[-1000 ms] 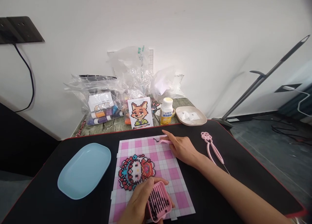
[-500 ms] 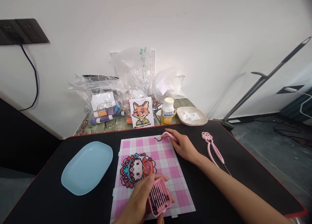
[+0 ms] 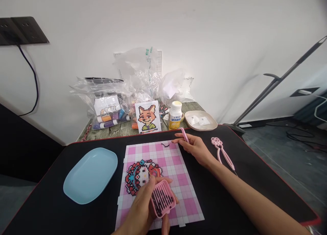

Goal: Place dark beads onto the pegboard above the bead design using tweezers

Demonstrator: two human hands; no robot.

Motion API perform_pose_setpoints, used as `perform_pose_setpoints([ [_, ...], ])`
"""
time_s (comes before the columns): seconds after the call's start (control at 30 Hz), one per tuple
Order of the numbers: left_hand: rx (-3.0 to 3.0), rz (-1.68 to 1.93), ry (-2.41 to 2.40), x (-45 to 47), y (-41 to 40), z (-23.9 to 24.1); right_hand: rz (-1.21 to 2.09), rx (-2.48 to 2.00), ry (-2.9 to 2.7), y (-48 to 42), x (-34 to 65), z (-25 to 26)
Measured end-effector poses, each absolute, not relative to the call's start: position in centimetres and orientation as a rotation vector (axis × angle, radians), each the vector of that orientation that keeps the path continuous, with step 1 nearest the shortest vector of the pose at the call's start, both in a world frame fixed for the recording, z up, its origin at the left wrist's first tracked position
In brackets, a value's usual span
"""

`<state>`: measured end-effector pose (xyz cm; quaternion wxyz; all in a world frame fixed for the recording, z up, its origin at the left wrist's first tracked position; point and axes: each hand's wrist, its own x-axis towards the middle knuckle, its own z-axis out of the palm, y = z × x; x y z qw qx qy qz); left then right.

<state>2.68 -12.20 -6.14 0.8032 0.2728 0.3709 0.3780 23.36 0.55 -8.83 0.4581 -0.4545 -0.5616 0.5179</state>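
Note:
A pink-and-white checked pegboard (image 3: 178, 180) lies on the black mat, with a bead picture of a red-haired figure (image 3: 140, 175) on its left half. A short row of dark beads (image 3: 165, 145) sits near its far edge. My left hand (image 3: 143, 207) is closed round a small pink bead tray (image 3: 162, 198) filled with dark beads, held over the board's near part. My right hand (image 3: 195, 148) pinches a pink bead pen (image 3: 184, 135) at the board's far right corner, its tip lifted off the dark beads.
A light blue oval plate (image 3: 89, 175) lies left of the board. Pink tweezers (image 3: 222, 152) rest on the mat to the right. Behind the mat stand a fox pattern card (image 3: 147, 117), a white bottle (image 3: 175, 116), a beige dish (image 3: 200, 120) and plastic bags of beads (image 3: 109, 102).
My right hand has raised the pink pen from the row of dark beads and tilted it upward. My left hand has shifted the bead tray slightly left and up.

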Motion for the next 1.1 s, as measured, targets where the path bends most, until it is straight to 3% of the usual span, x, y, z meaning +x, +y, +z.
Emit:
perform_pose_setpoints([
  [0.33,0.595,0.93,0.736,2.0,-10.9,-4.8,1.967,-0.74,-1.165,-5.1,20.2,-4.2],
  [1.1,0.548,0.919,0.695,2.2,-10.9,-5.3,2.009,-0.66,-1.303,-5.9,20.3,-4.1],
])
